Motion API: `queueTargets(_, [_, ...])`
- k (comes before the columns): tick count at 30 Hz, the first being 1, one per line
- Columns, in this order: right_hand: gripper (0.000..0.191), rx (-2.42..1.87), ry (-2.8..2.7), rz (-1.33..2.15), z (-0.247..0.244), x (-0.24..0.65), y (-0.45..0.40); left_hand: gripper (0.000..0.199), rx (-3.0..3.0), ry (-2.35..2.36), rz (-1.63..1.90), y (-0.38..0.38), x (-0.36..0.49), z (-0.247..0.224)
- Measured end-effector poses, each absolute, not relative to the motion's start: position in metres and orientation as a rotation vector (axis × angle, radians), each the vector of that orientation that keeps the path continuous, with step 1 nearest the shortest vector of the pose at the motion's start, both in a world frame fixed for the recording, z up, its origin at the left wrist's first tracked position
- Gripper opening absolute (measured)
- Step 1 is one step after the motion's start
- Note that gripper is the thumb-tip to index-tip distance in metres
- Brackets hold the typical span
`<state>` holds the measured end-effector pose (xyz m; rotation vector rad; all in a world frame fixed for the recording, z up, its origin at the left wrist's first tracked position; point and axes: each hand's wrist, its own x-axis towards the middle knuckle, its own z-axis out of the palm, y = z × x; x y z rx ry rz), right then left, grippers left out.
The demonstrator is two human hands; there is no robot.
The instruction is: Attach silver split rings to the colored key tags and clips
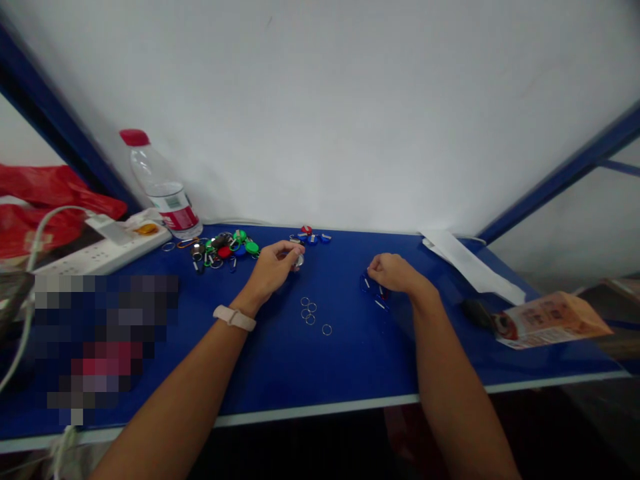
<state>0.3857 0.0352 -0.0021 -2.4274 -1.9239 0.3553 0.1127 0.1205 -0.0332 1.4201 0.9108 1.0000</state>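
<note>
No words can be read: the red label [179,217] on a plastic water bottle [159,183] at the back left corner of the desk [350,373] and the print on a paper packet [550,321] by its right edge blur beyond any letters or numbers

A pale beige wrist strap [234,318] is worn on the left wrist, just behind the left hand [270,268]. The strap is narrow and flat, and a small keeper loop is fitted across it. Any face or fine markings could not be made out. The left forearm [193,380], right forearm [453,373] and right hand [395,273] are recorded as bare.
</note>
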Motion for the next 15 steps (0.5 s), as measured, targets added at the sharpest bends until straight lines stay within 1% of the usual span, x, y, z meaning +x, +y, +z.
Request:
queueTargets(2, [0.017, -2.383, -1.907, 0.326, -0.003, 0.386, 0.035, 0.016, 1.426, 0.911, 1.001, 0.121, 0.113, -0.033])
queueTargets(5, [0.019, -2.168, -1.855, 0.372, -0.006, 0.387, 0.036, 0.019, 1.439, 0.886, 0.996, 0.121, 0.113, -0.032])
queueTargets(9, [0.023, -1.809, -1.773, 0.559, -0.015, 0.381, 0.039, 0.024, 1.461, 0.809, 0.946, 0.119, 0.113, -0.033])
queueTargets(15, [0.027, -1.490, -1.695, 0.804, -0.020, 0.354, 0.043, 0.028, 1.547, 0.685, 0.829, 0.116, 0.113, -0.033])
